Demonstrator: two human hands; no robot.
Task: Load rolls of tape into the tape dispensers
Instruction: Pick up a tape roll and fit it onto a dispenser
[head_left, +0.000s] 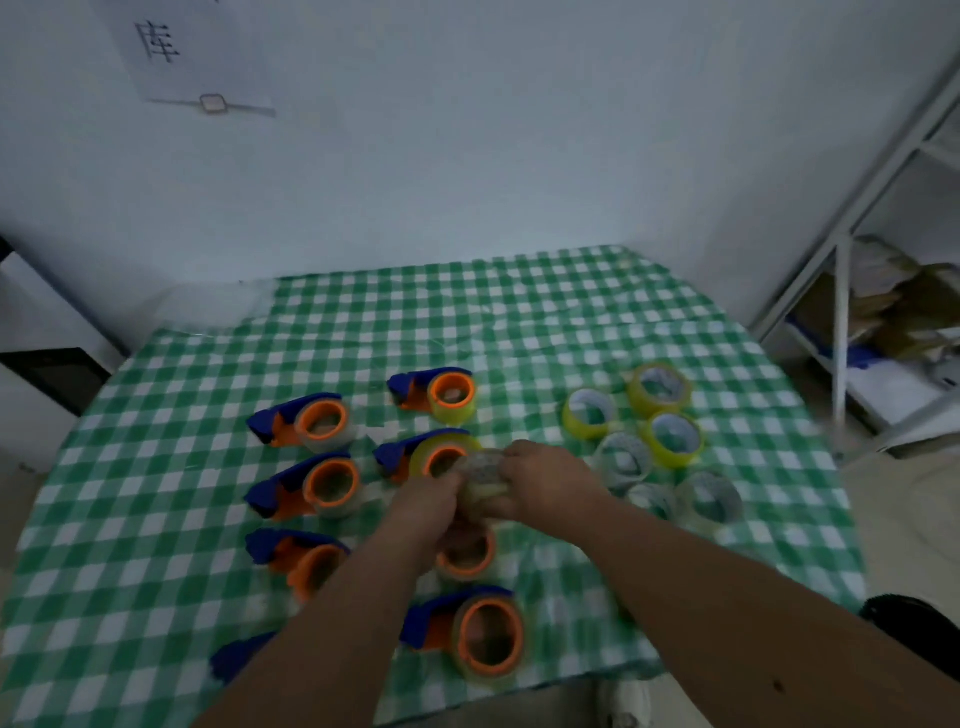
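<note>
Clamping a clear tape roll (485, 475) between them, left hand (426, 501) and right hand (545, 480) grip opposite sides

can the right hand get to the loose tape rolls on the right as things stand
Probably not at once: the right hand and left hand both hold a clear roll. The path itself looks free, as the loose rolls lie beside that hand with nothing between.

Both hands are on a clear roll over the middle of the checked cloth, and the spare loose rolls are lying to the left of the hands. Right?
Not quite. The head view shows both hands, left and right, on the clear roll, but the spare rolls lie to their right; the dispensers are on the left.
</note>
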